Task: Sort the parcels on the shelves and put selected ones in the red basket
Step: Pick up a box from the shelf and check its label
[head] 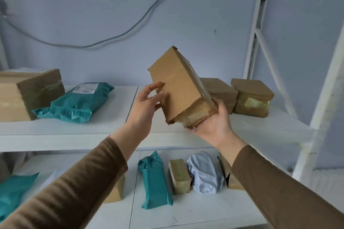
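I hold a taped brown cardboard box [176,85] tilted in the air above the front edge of the upper white shelf [78,135]. My right hand [214,122] cups its lower taped end from beneath. My left hand [145,106] rests fingertips against its left side. Two smaller brown boxes stand behind it on the shelf, one [221,91] partly hidden and one [251,96] further right. A teal mailer bag [76,102] and a large brown box [28,93] lie at the left. The red basket is not in view.
The lower shelf [195,212] carries a narrow teal bag [156,178], a small taped box [179,176], a pale grey bag [204,171] and a brown box [230,174] partly behind my right sleeve. White shelf uprights [323,102] stand at the right. A grey cable [119,33] hangs on the wall.
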